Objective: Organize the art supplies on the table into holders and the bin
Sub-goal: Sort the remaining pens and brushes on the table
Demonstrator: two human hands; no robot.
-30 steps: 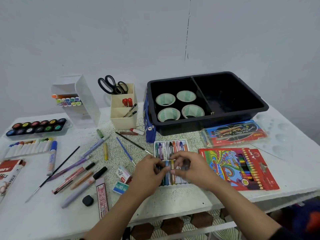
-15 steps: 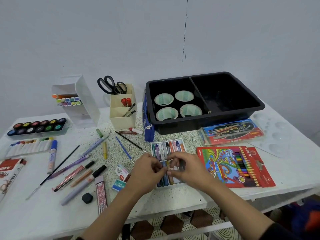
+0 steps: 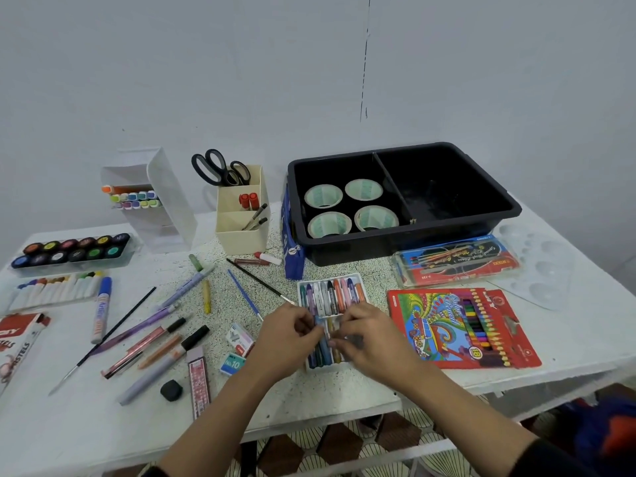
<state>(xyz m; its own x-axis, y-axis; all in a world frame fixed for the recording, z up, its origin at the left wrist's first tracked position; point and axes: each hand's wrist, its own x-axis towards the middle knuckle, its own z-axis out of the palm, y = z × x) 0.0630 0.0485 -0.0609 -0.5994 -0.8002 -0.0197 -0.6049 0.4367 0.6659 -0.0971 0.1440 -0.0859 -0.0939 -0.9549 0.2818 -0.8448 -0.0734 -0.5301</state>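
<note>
Crayons (image 3: 331,297), waxy cylinders in white tray (image 3: 360,277), pinched by left hand (image 3: 286,339) and right hand (image 3: 372,339).

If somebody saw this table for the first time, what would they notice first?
Probably the left hand and right hand meeting over the white tray of colourful oil pastels at the front middle of the white table. Next, the big black plastic bin at the back right, with four pale green tape rolls in its left compartment. The bright red pack of colour pencils lies right of the tray.
</note>
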